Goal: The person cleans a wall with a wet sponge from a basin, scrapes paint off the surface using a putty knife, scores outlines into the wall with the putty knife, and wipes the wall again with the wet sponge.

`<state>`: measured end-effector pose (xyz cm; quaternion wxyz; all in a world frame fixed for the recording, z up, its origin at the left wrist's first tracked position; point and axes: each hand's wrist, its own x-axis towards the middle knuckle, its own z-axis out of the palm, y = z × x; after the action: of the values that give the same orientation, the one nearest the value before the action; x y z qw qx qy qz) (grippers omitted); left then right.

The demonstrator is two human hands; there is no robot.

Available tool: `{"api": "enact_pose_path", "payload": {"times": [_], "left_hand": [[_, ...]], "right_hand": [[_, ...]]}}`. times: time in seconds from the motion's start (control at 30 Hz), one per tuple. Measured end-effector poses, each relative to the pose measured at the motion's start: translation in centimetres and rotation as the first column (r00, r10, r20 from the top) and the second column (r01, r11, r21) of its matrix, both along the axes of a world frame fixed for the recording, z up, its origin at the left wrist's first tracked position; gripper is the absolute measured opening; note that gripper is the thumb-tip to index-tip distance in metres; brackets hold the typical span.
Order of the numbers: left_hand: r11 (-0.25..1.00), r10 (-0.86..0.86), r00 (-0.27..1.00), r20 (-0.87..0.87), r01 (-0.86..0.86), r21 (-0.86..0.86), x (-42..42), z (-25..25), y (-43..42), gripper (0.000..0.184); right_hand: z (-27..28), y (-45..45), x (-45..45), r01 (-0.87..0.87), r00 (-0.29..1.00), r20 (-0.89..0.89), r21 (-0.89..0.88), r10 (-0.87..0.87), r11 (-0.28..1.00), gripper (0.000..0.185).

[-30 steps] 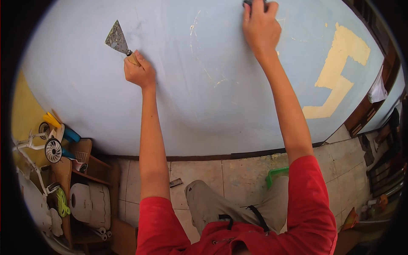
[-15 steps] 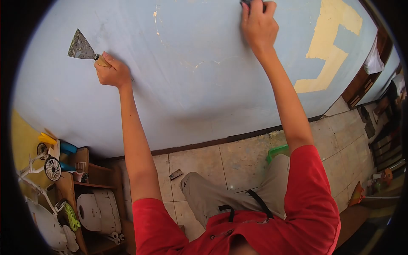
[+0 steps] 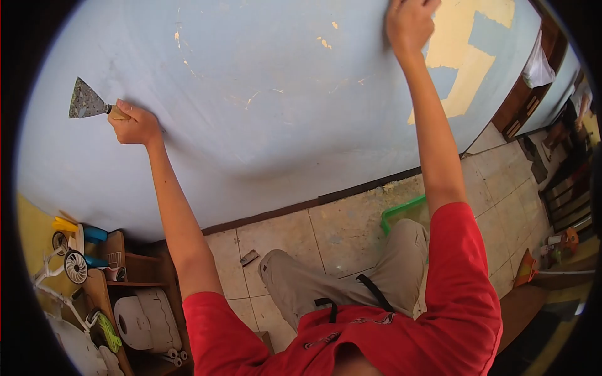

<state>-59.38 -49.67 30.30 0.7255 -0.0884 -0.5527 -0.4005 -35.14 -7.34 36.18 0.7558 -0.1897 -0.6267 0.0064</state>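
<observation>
My left hand [image 3: 135, 123] is closed round the wooden handle of a paint-stained scraper [image 3: 86, 100], its wide blade pointing up and left before the light blue wall [image 3: 263, 125]. At the top edge my right hand [image 3: 411, 25] is raised against the wall with bent fingers; what it holds, if anything, is cut off by the frame edge. Just right of it lies a pale yellow bare patch [image 3: 464, 56] where the blue coat is gone. Small chips [image 3: 324, 43] and thin scratches mark the wall between my hands.
A green tray [image 3: 401, 212] rests on the tiled floor [image 3: 276, 232] beside my knee, and a small flat object [image 3: 249, 257] lies left of it. Wooden shelves [image 3: 141, 276] with assorted items stand at lower left. A white bag [image 3: 538, 66] hangs at right.
The view has turned rightward, so the wall marks sit further left. My left hand with the scraper appears further left and lower. My right hand is higher and further right, its dark object now out of view.
</observation>
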Motion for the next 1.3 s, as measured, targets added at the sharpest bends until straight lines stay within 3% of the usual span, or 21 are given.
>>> {"api": "enact_pose_path", "payload": {"times": [0.07, 0.1, 0.2, 0.3, 0.37, 0.43, 0.5, 0.57, 0.6, 0.63, 0.7, 0.77, 0.8, 0.9, 0.97, 1.0, 1.07, 1.17, 1.2, 1.27, 1.3], "left_hand": [[0.999, -0.044, 0.999, -0.001, 0.044, 0.015, 0.5, 0.1, 0.3, 0.042], [0.999, -0.047, 0.999, -0.005, 0.047, 0.016, 0.4, 0.0, 0.3, 0.042], [1.0, -0.021, 1.0, 0.001, 0.021, 0.001, -0.3, -0.2, 0.1, 0.041], [0.999, -0.032, 0.999, 0.019, 0.032, 0.01, 1.2, 0.1, 0.6, 0.04], [0.999, -0.015, 1.0, -0.002, 0.015, 0.032, 0.7, -0.2, 0.6, 0.04], [0.999, -0.023, 0.999, 0.042, 0.022, 0.035, 0.7, 0.1, 0.3, 0.038], [1.0, -0.01, 1.0, 0.012, 0.01, 0.001, 1.0, 0.0, 0.0, 0.038], [0.999, -0.012, 1.0, -0.014, 0.011, -0.045, 2.0, 0.1, 0.1, 0.038], [0.99, -0.142, 0.984, 0.109, 0.143, -0.004, 2.9, -0.4, 0.2, 0.039], [0.962, -0.273, 0.936, 0.222, 0.268, 0.055, 3.9, -1.2, 0.5, 0.04], [0.897, -0.441, 0.868, 0.228, 0.428, 0.109, 6.1, -5.8, 1.3, 0.04], [0.733, -0.68, 0.669, 0.299, 0.627, 0.264, 10.2, -12.3, 2.5, 0.039], [0.699, -0.712, 0.594, 0.376, 0.651, 0.295, 14.1, -15.1, 3.5, 0.038], [0.586, -0.766, 0.311, 0.563, 0.698, 0.412, 21.3, -25.4, 3.8, 0.038], [0.471, -0.812, 0.068, 0.58, 0.663, 0.582, 25.7, -29.5, 3.7, 0.037], [0.486, -0.811, 0.072, 0.581, 0.636, 0.599, 26.9, -30.3, 4.0, 0.037], [0.484, -0.762, -0.114, 0.637, 0.553, 0.678, 30.1, -30.9, 3.4, 0.039], [0.425, -0.765, -0.303, 0.568, 0.425, 0.799, 34.1, -28.7, 3.6, 0.043], [0.435, -0.763, -0.316, 0.564, 0.394, 0.81, 35.1, -27.6, 3.8, 0.043], [0.358, -0.748, -0.455, 0.483, 0.336, 0.871, 38.7, -23.5, 3.7, 0.048], [0.367, -0.748, -0.455, 0.483, 0.324, 0.872, 39.4, -22.1, 4.2, 0.048]], "right_hand": [[-0.6, -3.6, -1.7, -0.153, 0.981, 0.135, 0.099, 0.139, 0.983, 0.017], [-2.8, -4.8, -2.5, -0.137, 0.973, 0.206, 0.148, 0.105, 0.979, 0.02], [-15.5, -5.4, -2.1, -0.269, 0.89, 0.427, 0.215, 0.157, 0.939, 0.017], [-29.8, -4.4, 4.9, -0.321, 0.626, 0.7, -0.17, 0.343, 0.932, 0.025], [-36.9, -2.1, 10.7, -0.174, 0.458, 0.748, -0.454, 0.48, 0.874, 0.025], [-39.1, -0.4, 14.1, -0.119, 0.435, 0.755, -0.491, 0.49, 0.863, 0.028], [-46.5, 5.8, 20.1, 0.033, 0.341, 0.756, -0.604, 0.559, 0.796, 0.034], [-49.9, 10.5, 25.1, 0.232, 0.139, 0.696, -0.714, 0.704, 0.66, 0.042], [-50.2, 11.1, 27.3, 0.341, 0.163, 0.666, -0.731, 0.728, 0.592, 0.046], [-50.8, 11.8, 29.5, 0.444, 0.192, 0.638, -0.734, 0.745, 0.514, 0.05], [-54.6, 11.9, 32.5, 0.498, 0.192, 0.631, -0.723, 0.752, 0.479, 0.052], [-57.8, 10.6, 34.9, 0.557, 0.182, 0.63, -0.698, 0.754, 0.449, 0.057], [-58.9, 9.5, 35.4, 0.573, 0.176, 0.642, -0.683, 0.746, 0.453, 0.058], [-63.2, 7.3, 37.2, 0.628, 0.299, 0.557, -0.726, 0.775, 0.28, 0.059], [-63.9, 6.3, 37.7, 0.626, 0.307, 0.499, -0.748, 0.811, 0.223, 0.056], [-64.1, 5.8, 37.7, 0.611, 0.288, 0.46, -0.764, 0.84, 0.208, 0.055], [-62.3, 5.4, 37.2, 0.577, 0.216, 0.394, -0.789, 0.893, 0.209, 0.052], [-56.3, 7.8, 33.8, 0.537, 0.068, 0.347, -0.803, 0.935, 0.258, 0.048], [-53.4, 7.7, 31.8, 0.62, -0.02, 0.434, -0.701, 0.901, 0.352, 0.042], [-50.7, 7.9, 29.2, 0.557, 0.256, 0.348, -0.816, 0.902, 0.156, 0.043], [-42.0, 4.4, 26.5, 0.585, 0.208, 0.389, -0.785, 0.898, 0.204, 0.043]]}}
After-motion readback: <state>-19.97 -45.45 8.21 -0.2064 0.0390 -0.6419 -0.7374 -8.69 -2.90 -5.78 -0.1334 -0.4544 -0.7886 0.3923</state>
